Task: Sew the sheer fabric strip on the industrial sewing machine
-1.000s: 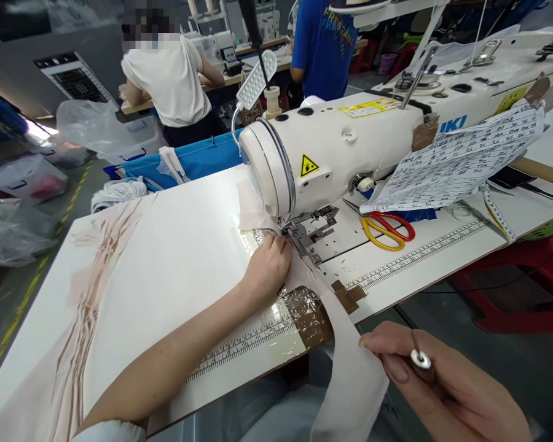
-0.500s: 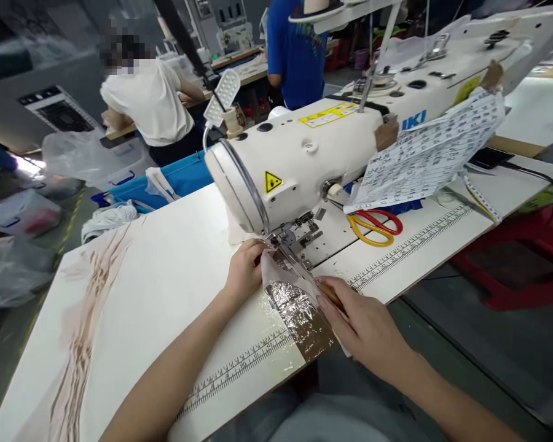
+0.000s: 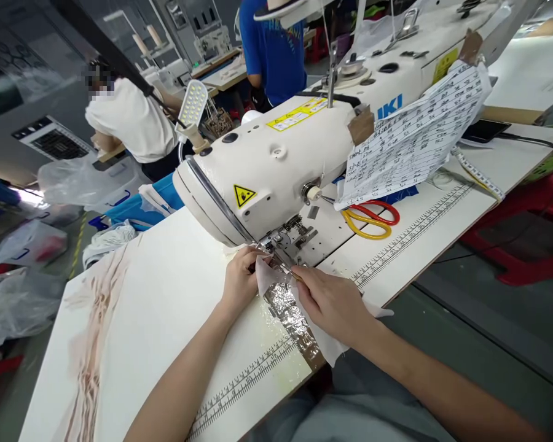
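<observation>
A white sewing machine (image 3: 276,153) stands on the table with its needle area low at the front. My left hand (image 3: 242,279) is curled beside the presser foot, fingers closed on the edge of a pale sheer fabric (image 3: 268,276). To its right, my right hand (image 3: 334,301) is closed around a slim tool (image 3: 297,277); only a bit of its yellowish-brown handle shows, and its kind cannot be made out. The fabric runs under this hand and hangs past the table's front edge. Shiny clear film (image 3: 288,307) covers the table between my hands.
Red-and-yellow-handled scissors (image 3: 368,221) lie right of the needle area. A written paper sheet (image 3: 410,135) is taped to the machine. Pleated pinkish fabric (image 3: 92,356) lies at left. Printed rulers (image 3: 244,383) run along the front edge. Two people (image 3: 133,120) are beyond the machine.
My right hand has moved up and left, nearer the presser foot, and the tool's handle is now mostly hidden. More fabric shows below this hand. The camera view has shifted slightly.
</observation>
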{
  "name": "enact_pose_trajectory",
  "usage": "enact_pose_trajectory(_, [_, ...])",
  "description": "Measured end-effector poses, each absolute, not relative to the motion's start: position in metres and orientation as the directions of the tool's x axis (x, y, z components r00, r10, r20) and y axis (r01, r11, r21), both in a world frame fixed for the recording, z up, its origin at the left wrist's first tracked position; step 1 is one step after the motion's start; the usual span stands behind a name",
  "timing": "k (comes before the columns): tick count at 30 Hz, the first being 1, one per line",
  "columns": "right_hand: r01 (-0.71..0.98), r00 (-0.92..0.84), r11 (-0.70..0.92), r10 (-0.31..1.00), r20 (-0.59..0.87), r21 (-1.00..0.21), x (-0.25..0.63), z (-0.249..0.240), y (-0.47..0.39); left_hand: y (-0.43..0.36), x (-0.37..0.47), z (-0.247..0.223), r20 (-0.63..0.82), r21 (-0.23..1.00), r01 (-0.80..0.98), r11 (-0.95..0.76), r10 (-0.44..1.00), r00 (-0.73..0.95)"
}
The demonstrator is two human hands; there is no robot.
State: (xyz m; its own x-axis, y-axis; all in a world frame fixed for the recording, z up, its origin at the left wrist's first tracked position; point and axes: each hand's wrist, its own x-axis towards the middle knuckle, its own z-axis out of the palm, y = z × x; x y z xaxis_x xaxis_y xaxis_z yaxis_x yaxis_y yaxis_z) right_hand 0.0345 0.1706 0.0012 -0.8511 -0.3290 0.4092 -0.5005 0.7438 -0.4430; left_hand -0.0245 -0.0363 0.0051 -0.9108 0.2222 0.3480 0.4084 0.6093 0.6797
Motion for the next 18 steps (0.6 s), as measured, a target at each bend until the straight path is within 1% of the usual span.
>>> enact_pose_trajectory(5, [-0.471,-0.867,0.777,-0.318,0.383,-0.419,0.0354,0.0012,0.1704,-0.0366,-0.0256,0.0024,0.348,0.643,0.411,0.647,0.231,-0.909])
enact_pose_trajectory(9, [-0.475,-0.863,0.76,-0.301,0.406,-0.444,0.0358,0.0015,0.1701,-0.037,-0.0256,0.0002,0.376,0.619,0.432,0.656,0.236,-0.896])
enact_pose_trajectory(12, [-0.49,-0.853,0.745,-0.301,0.427,-0.453,0.0356,0.0017,0.1705,-0.0374,-0.0254,0.0006,0.373,0.62,0.432,0.655,0.239,-0.897])
enact_pose_trajectory(18, [-0.494,-0.846,0.759,-0.308,0.435,-0.424,0.0346,-0.0009,0.1708,-0.0374,-0.0264,0.0038,0.361,0.629,0.422,0.653,0.234,-0.903])
